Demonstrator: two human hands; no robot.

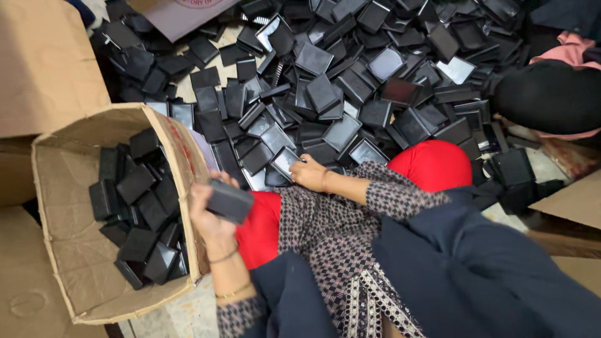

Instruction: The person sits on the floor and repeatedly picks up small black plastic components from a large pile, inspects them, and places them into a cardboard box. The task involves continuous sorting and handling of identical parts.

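Boxes (350, 81), small, flat and black, lay heaped across the far floor; more filled the carton (62, 188) at near left. Left hand (210, 216) had its fingers closed round one black box (230, 201) just beside the carton's rim. Right hand (308, 173) rested on the heap's near edge, fingers curled; whether it gripped a box I could not tell. Held by its edge, the box could slip and drop outside the carton.

I see one open cardboard box (69, 164) beside me, with roughly fifteen to twenty black square cases (136, 183) lying inside it. One more black case (229, 201) sits in my left hand (210, 216). The heap of black cases (350, 81) on the floor is too many and too overlapped for me to count, well over a hundred.
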